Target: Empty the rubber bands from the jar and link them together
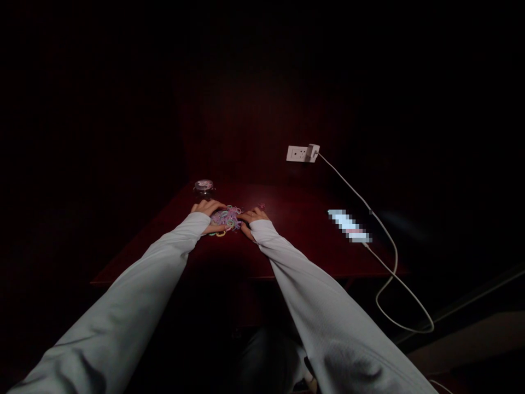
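Note:
A loose pile of small pastel elastic hair bands, mostly purple with some green and yellow, lies on the dark red table. Curved around the pile's left side is my left hand, open, its fingers at the far edge and its thumb at the near edge. My right hand rests at the pile's right side, open, with its fingers apart and touching or almost touching the bands. Some small reddish bits lie just beyond the right fingers. Parts of the pile are hidden by my fingers.
A round lidded jar stands behind my left hand. To the right lies a phone with a blurred lit screen. Its white cable loops over the table's right edge to a charger in the wall socket. Surroundings are very dark.

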The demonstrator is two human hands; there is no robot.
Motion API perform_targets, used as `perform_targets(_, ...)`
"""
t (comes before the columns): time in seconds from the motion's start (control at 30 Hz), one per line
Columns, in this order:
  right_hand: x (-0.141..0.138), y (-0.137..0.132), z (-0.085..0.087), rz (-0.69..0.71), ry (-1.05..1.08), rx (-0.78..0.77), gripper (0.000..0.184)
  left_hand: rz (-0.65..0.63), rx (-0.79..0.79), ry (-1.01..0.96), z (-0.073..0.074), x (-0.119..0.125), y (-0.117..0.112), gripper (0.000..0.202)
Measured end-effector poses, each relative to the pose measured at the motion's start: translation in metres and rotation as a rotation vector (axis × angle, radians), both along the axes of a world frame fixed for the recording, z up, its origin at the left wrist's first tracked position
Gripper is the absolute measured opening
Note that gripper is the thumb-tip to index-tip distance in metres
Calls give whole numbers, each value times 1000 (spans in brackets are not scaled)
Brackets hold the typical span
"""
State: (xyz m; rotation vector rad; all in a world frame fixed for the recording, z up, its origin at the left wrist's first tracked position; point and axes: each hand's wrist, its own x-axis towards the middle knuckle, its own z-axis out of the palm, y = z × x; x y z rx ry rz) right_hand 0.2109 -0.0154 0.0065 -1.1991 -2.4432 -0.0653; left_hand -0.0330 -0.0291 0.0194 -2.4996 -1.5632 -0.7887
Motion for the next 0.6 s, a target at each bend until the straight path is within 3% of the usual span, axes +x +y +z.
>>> perform_targets(0.27, 0, -11, 8, -153, -47, 25, 35, -59, -81, -101, -11, -10, 20, 51)
perform_targets(0.43, 1, -12, 7, -161, -45, 45, 33, -140, -69, -197, -15, -12, 26, 41)
perform_targets(0.6, 1, -11, 5, -158, -38, 54, 31, -137, -42, -228, -12, -11, 24, 31)
